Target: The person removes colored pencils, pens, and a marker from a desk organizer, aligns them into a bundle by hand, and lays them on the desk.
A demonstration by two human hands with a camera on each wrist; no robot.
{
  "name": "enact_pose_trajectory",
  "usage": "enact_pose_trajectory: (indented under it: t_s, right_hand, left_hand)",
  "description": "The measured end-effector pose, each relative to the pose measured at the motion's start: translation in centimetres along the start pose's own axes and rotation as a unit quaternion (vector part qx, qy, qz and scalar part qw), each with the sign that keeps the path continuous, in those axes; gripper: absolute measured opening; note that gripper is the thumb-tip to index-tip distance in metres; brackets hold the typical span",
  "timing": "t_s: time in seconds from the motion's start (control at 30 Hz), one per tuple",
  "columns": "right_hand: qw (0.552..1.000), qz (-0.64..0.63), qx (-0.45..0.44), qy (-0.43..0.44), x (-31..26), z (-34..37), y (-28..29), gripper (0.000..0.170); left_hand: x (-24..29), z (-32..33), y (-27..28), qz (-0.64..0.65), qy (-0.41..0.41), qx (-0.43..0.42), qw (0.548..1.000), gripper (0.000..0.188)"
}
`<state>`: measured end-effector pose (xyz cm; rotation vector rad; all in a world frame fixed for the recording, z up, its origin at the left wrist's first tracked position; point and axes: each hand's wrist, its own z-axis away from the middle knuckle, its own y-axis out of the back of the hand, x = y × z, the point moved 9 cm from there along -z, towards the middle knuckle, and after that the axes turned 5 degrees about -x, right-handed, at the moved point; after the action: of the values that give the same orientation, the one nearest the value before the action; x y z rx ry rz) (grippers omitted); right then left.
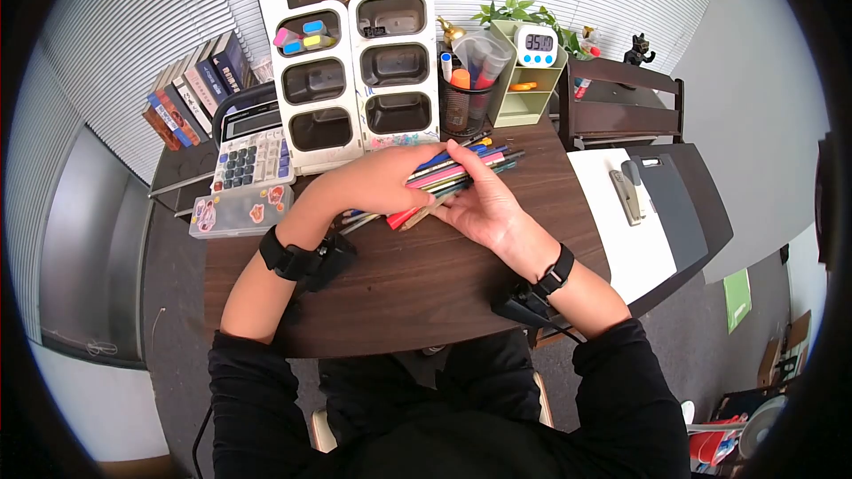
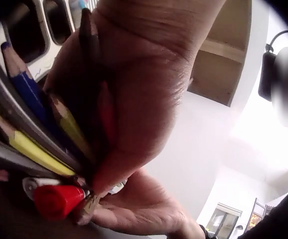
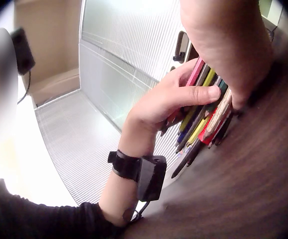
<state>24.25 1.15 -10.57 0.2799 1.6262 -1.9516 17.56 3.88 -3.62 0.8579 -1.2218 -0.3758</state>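
A bundle of colored pencils and pens lies between both hands over the desk's middle. My left hand grips it from above and the left, its thumb across the pencils in the right wrist view. From the right, my right hand holds the same bundle, fingers partly hidden underneath. Toward the left wrist camera point a blue pencil, a yellow pencil and a red-capped marker. A wooden-looking pencil runs along the bundle's lower side.
Behind the hands stands a white organizer with dark compartments, one holding small highlighters. A mesh pen cup and a green shelf with a timer are to its right. Leftward are a calculator and a stickered case. A stapler lies right.
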Motion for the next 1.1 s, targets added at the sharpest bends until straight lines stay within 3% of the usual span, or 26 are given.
enact_pose_trajectory:
  t_s: [0.3,0.4,0.5,0.63,0.8,1.1]
  right_hand:
    - [1.000,0.015,-0.021,-0.009,0.3,-0.2,-0.3,0.041]
    - [1.000,0.008,-0.014,-0.017,0.3,-0.2,-0.1,0.035]
    - [1.000,-0.012,0.011,-0.007,0.3,-0.1,0.1,0.033]
    - [1.000,0.001,0.007,-0.001,0.1,0.3,-0.3,0.032]
    - [1.000,-0.009,0.024,0.004,0.3,0.0,0.5,0.031]
    - [0.999,-0.034,-0.001,0.003,0.2,-0.1,0.0,0.034]
  left_hand:
    - [-2.2,-0.3,1.0,-0.009,0.012,0.034,0.999,0.058]
    - [-2.1,-0.3,0.7,0.048,0.017,0.021,0.998,0.066]
    - [-1.4,-0.3,-0.1,-0.051,0.016,0.018,0.998,0.089]
    - [-1.1,0.1,-0.9,-0.072,0.065,0.000,0.995,0.106]
    - [-0.1,-0.1,-1.8,-0.124,0.093,0.031,0.987,0.104]
    - [0.0,-0.3,-0.7,-0.221,0.095,0.090,0.966,0.079]
